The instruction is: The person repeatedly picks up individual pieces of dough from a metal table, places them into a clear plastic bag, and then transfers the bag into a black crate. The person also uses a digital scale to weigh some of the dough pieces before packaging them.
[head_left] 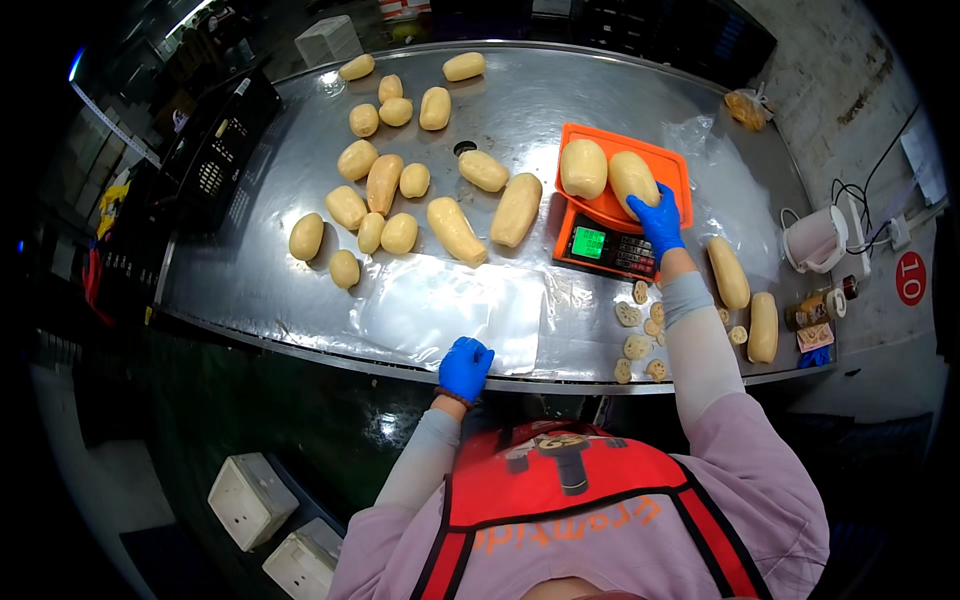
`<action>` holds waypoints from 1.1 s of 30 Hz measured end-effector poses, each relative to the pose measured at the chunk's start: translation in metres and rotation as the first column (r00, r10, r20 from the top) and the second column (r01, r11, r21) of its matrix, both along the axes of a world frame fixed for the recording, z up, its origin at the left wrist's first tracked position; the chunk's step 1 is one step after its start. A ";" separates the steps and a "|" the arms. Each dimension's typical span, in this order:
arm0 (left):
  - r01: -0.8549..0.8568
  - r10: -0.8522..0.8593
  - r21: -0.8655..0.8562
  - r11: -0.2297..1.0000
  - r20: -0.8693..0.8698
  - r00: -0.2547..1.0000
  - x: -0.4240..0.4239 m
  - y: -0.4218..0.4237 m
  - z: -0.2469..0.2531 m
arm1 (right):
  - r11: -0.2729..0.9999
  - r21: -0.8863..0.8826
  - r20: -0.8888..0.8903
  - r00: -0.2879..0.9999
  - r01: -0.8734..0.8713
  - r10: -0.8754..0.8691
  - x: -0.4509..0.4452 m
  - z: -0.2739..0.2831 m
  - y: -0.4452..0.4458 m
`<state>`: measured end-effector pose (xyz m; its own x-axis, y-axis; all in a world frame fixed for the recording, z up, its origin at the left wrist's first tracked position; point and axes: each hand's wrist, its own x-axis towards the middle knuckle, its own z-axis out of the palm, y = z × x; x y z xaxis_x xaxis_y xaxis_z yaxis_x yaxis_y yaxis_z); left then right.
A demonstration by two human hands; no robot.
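Note:
My right hand, in a blue glove, grips the lower end of a peeled lotus root segment on the orange tray of a digital scale. Beside it on that tray rests a second, thicker lotus root segment. The scale's green display is lit. At the table's near edge my left hand, also gloved in blue, is curled into a fist. It is by the near edge of clear plastic bags lying flat, and nothing shows in its fingers.
Several peeled lotus root segments lie across the left of the metal table. Lotus root slices lie below the scale. On the right stand a white pitcher and a jar. A black crate borders the left.

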<state>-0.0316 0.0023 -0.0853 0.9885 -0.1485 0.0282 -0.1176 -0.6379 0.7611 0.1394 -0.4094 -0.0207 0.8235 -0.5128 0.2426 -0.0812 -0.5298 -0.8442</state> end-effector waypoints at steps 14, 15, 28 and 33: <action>-0.057 0.066 -0.046 0.997 0.234 0.970 0.013 0.000 0.001 | 0.258 0.963 -0.160 0.614 -0.073 0.773 -0.176 0.017 0.191; -0.110 0.136 -0.159 0.981 0.160 0.978 0.016 0.003 -0.001 | 0.237 0.970 -0.148 0.635 -0.057 0.758 -0.177 0.017 0.200; 0.135 -0.128 -0.001 0.991 0.299 0.946 0.013 -0.031 0.070 | 0.636 0.667 -0.106 0.794 -0.390 0.598 -0.159 -0.015 0.206; 0.237 -0.195 -0.072 0.969 0.368 0.909 0.018 -0.036 0.079 | 0.287 -0.049 -0.538 0.268 -0.957 0.799 -0.154 0.023 0.203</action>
